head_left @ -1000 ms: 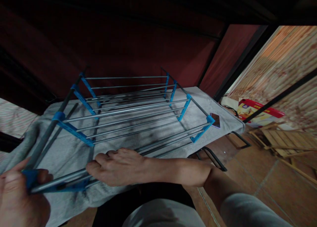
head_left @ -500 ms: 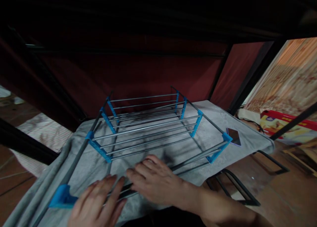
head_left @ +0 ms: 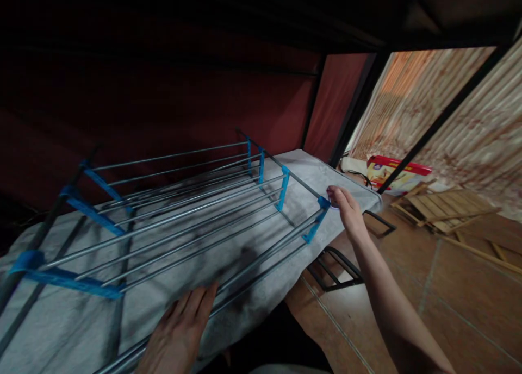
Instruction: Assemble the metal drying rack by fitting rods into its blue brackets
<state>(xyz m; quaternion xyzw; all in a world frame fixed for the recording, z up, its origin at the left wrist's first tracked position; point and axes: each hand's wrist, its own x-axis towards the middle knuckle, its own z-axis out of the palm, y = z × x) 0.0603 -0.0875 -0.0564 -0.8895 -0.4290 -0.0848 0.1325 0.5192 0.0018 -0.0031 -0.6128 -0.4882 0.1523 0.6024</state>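
Note:
A shoe rack of grey metal rods (head_left: 191, 211) with blue plastic brackets (head_left: 284, 188) lies on a grey cloth (head_left: 228, 254). My left hand (head_left: 179, 328) rests at its near side, fingers stretched out over the front rods; the thumb is hidden. Past the rack's right end, my right hand (head_left: 345, 203) has its fingers bent over a phone (head_left: 334, 204) on the cloth. Only a slim strip of the phone with a purple edge shows beneath the fingers.
Dark red panels and black frame posts stand behind the cloth. To the right are a red and yellow box (head_left: 395, 174), a folded wooden slatted piece (head_left: 452, 208) on the tiled floor, and a patterned curtain (head_left: 460, 113). A black metal frame (head_left: 336, 268) sits below the cloth's edge.
My right hand has left the front rods and reached right to the phone. My left hand stays at the front rods. The view has turned right.

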